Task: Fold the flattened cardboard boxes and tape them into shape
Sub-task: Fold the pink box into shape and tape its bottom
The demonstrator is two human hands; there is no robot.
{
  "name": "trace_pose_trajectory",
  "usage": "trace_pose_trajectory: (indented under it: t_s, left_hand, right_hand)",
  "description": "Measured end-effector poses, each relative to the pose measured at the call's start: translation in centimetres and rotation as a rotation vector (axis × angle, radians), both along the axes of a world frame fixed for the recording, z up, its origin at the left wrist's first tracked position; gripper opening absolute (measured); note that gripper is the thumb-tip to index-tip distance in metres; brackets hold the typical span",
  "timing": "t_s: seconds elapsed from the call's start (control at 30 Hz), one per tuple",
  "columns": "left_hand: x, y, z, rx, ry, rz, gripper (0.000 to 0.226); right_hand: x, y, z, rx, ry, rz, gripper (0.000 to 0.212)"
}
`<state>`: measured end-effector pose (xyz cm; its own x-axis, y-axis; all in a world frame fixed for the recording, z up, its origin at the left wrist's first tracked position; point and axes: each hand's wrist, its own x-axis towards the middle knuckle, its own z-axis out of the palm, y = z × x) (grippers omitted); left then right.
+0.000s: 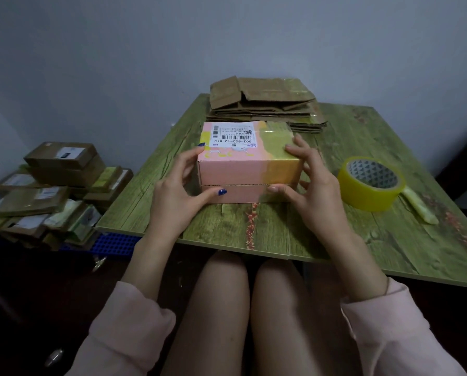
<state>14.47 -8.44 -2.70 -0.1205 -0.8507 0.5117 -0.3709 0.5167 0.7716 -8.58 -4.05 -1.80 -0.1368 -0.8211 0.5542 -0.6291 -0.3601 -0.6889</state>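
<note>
Head view: this is my only feed, and it looks down over both forearms onto the green table [281, 240].
Left hand: the left hand [176, 194] is curled round the left end of the pink box [243, 172]. Its thumb lies on the lower front face and the other fingers wrap the left side up to the top edge.
Right hand: the right hand [315, 183] grips the box's right end, with the thumb pressed on the lower front face and the fingers bent over the top right corner.
Pink box: it is folded into shape and closed. It sits on the table between the two sets of fingers, and both touch it.
Yellow tape band: a glossy yellow tape band [278, 143] runs over the top and down the front, directly under the right fingers.
Shipping label: a white shipping label [233, 134] lies on the box top just beyond the left fingertips, and its print reads upside down to me.
Tape roll: the tape roll [372, 183] lies flat on the table to the right of the right fingers, near them but apart.
Pale strip: a pale strip [422, 211] lies just past the roll, farther from the right fingers. I cannot tell what it is.
Flattened cardboard: a stack of flattened cardboard [265, 104] lies beyond both sets of fingertips, just behind the box.
Brown boxes: a heap of taped brown boxes [56, 191] sits low down, well to the left of the left fingers, over a blue crate [115, 244].
Sleeves: the pink sleeves [124, 329] are pushed up the forearms, well back from the fingers.
</note>
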Motion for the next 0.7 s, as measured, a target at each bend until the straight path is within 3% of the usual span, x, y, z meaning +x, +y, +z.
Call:
trace_pose_trajectory:
  t_s: [0.1,0.23,0.43,0.7]
  left_hand:
    - [-0.3,0.3,0.1,0.079,0.121,-0.064,0.075]
    - [-0.4,0.5,0.0,0.1,0.166,-0.068,0.077]
    - [-0.8,0.8,0.4,0.105,0.17,-0.026,0.074]
    - [-1.6,0.9,0.8,0.028,0.149,0.087,0.06]
  right_hand:
    - [0.3,0.2,0.3,0.042,-0.085,0.015,0.069]
    - [0.4,0.3,0.1,0.081,-0.171,-0.022,0.098]
    - [0.8,-0.1,-0.9,0.065,-0.132,-0.103,0.07]
    - [1.0,0.2,-0.6,0.109,-0.194,-0.063,0.079]
